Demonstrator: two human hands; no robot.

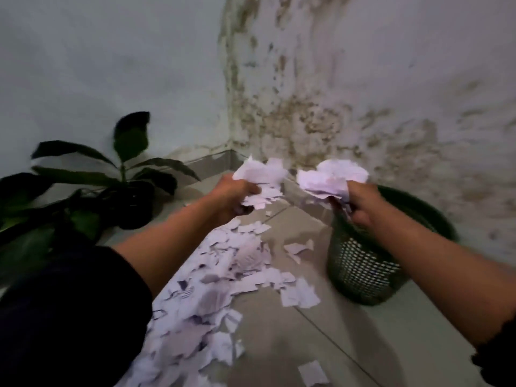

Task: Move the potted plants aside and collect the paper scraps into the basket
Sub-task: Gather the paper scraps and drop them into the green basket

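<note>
Both arms out, left hand (231, 195) and right hand (360, 203) each clenching a paper wad (332, 177), right over basket (360, 263). Fingertips buried in scraps; potted plants (83, 191) cropped left, dim.

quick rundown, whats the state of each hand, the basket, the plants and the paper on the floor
left hand: grips a bunch of paper scraps, raised over the floor
right hand: grips a bunch of paper scraps over the basket rim
basket: upright near the wall, inside hidden
potted plants: upright, set against the left wall
paper scraps on floor: many left, scattered in a strip
</note>
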